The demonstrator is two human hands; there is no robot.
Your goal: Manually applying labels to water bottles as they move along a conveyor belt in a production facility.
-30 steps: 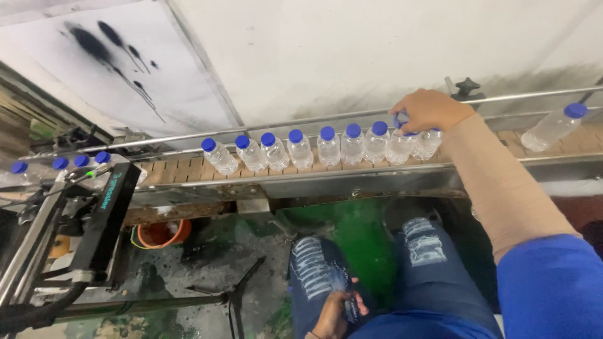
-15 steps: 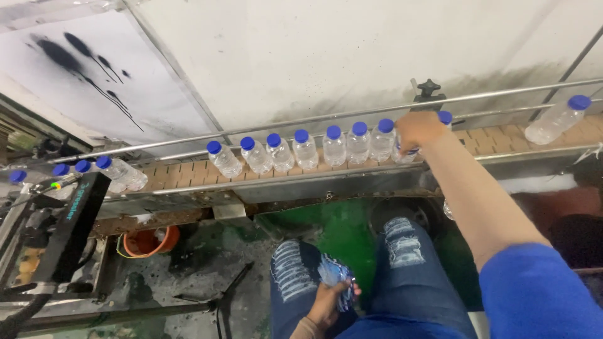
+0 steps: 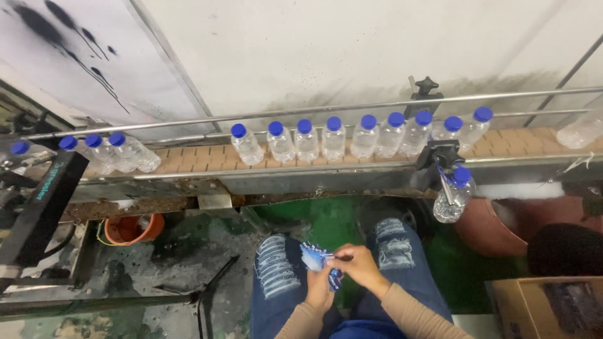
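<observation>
Over the lap in ripped jeans, the left hand [image 3: 319, 290] grips a bunch of crinkled blue-and-white labels [image 3: 316, 258], and the right hand [image 3: 359, 265] pinches one at its edge. Clear plastic bottles [image 3: 334, 138] with blue caps stand in a row on the tan slatted conveyor [image 3: 188, 159].
</observation>
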